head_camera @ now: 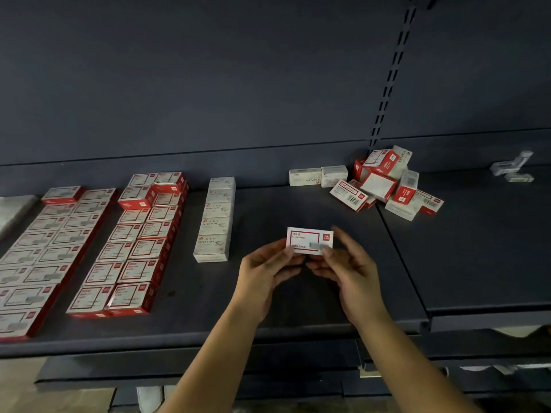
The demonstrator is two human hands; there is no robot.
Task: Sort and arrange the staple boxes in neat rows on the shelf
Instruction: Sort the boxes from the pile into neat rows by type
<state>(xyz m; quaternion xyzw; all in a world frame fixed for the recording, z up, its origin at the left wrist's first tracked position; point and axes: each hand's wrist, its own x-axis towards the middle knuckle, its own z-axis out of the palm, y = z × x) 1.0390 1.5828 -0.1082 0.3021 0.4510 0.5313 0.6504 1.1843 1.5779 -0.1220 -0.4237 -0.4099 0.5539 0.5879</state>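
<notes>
- Far left of the held box, red-and-white rows (74, 248) of flat cardboard boxes lie tight on the dark shelf (298, 210), with their label sides up and their edges in line; one box (135, 198) sits on top of them, a little crooked.
- Nearer, but also left of the held box, one single row of pale boxes (213, 219) runs from the front to the back.
- The left hand (262, 272) pinches the lower left corner of the held box (309, 240) between thumb and fingers.
- This held box is a small rectangular carton, white with a red frame, and it is lifted above the shelf with the printed face towards the camera.
- The right hand (343, 263) pinches the lower right edge in the same way; its upper fingers are blurred.
- I think the good way is to read the label, choose the row of the same kind, and put the box down flat and square against its neighbour.
- Behind the held box and to the right, a loose pile (387, 183) of mixed boxes lies tilted and is not yet sorted.
</notes>
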